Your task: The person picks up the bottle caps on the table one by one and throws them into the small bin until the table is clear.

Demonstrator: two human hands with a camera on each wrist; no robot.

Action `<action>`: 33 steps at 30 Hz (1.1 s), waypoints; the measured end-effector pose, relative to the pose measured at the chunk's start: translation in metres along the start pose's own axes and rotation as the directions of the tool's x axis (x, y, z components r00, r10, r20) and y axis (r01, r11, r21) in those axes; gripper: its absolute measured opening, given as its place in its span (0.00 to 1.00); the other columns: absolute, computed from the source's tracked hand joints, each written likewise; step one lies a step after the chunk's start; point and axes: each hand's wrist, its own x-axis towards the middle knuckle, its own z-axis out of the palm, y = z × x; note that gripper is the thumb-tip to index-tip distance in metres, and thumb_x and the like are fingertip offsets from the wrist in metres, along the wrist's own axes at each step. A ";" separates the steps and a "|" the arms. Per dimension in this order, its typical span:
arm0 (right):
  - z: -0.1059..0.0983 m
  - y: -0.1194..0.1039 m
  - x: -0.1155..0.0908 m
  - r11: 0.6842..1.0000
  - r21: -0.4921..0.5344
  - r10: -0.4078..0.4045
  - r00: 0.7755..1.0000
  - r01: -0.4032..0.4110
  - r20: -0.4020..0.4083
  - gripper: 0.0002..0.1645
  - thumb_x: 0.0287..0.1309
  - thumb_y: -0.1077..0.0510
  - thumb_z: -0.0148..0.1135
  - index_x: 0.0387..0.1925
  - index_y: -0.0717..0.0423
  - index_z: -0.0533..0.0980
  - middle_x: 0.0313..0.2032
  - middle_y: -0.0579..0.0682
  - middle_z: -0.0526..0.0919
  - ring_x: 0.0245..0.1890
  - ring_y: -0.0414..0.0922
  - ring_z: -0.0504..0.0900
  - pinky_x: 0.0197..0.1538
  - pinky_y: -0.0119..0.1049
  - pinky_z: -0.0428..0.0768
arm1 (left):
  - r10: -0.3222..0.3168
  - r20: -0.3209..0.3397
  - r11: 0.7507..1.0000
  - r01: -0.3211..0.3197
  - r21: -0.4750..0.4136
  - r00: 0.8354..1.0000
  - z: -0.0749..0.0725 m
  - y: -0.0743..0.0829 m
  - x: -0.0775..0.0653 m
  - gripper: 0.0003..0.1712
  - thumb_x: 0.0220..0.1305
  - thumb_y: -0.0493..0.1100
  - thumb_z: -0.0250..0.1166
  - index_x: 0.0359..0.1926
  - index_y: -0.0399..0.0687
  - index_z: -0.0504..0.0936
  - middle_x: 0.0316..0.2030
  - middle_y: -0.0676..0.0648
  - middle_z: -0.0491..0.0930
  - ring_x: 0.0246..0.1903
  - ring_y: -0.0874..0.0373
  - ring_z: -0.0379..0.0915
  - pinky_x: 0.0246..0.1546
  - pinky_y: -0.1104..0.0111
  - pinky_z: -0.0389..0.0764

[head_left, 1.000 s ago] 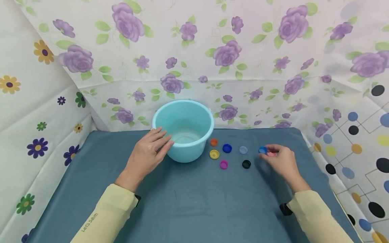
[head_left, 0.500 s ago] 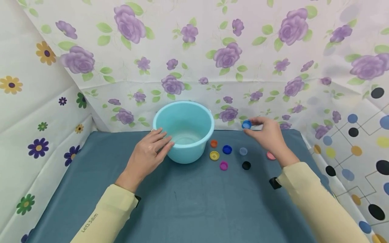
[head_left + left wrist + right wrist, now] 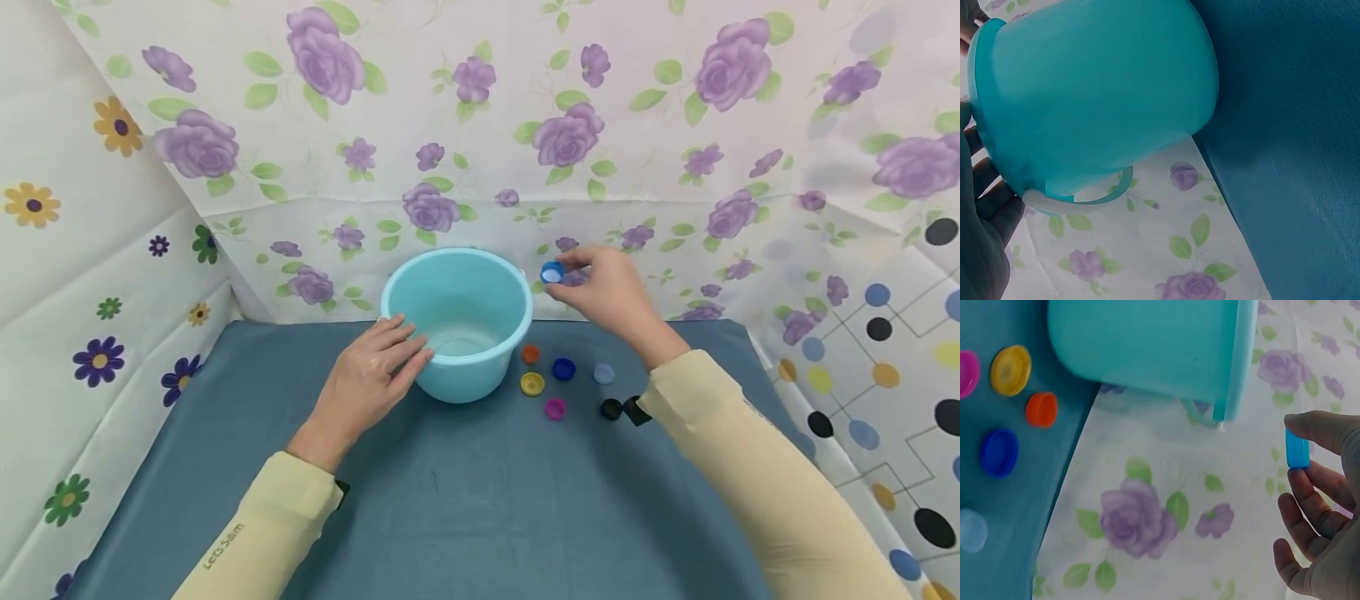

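Note:
In the head view my right hand is raised just right of a light blue bucket, pinching a blue bottle cap between thumb and fingers. The right wrist view shows that cap edge-on, level with the bucket's rim and apart from it. My left hand rests against the bucket's near left rim with its fingers loosely extended. From the left wrist, those fingers touch the rim beside the white handle. Inside, the visible part of the bucket shows only its bare floor.
On the blue cloth right of the bucket lie several caps: orange, yellow, dark blue, magenta, pale blue and black. A flowered sheet hangs behind.
My right hand has lifted the blue cap off the cloth at the right and carried it up and left toward the bucket. A pink cap there is now hidden behind the sleeve. My left hand stays put.

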 end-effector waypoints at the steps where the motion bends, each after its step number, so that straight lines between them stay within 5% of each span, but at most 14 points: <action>1: 0.002 -0.003 0.002 1.000 0.010 -0.003 1.000 0.003 0.005 0.23 0.48 0.42 0.69 0.45 0.47 0.80 0.42 0.44 0.84 0.43 0.42 0.81 0.37 0.37 0.87 | 0.002 0.001 1.000 -0.002 0.003 1.000 0.000 0.000 0.000 0.17 0.61 0.49 0.64 0.46 0.46 0.85 0.45 0.42 0.84 0.58 0.47 0.72 0.66 0.57 0.71; 17: 0.031 -0.041 0.021 1.000 -0.008 -0.028 0.995 0.029 0.095 0.23 0.48 0.42 0.70 0.46 0.46 0.81 0.42 0.44 0.83 0.49 0.42 0.77 0.46 0.38 0.85 | 0.000 0.010 1.000 0.000 0.014 1.000 0.000 0.000 0.000 0.17 0.62 0.50 0.63 0.46 0.46 0.85 0.46 0.42 0.84 0.59 0.48 0.72 0.67 0.58 0.70; 33: 0.075 -0.058 0.032 0.980 -0.114 -0.135 0.967 0.163 0.218 0.26 0.48 0.40 0.69 0.46 0.48 0.81 0.42 0.43 0.83 0.46 0.41 0.79 0.51 0.38 0.83 | -0.012 0.017 1.000 0.012 0.016 1.000 0.001 0.000 0.001 0.16 0.62 0.50 0.63 0.45 0.46 0.86 0.46 0.43 0.84 0.58 0.48 0.72 0.66 0.55 0.71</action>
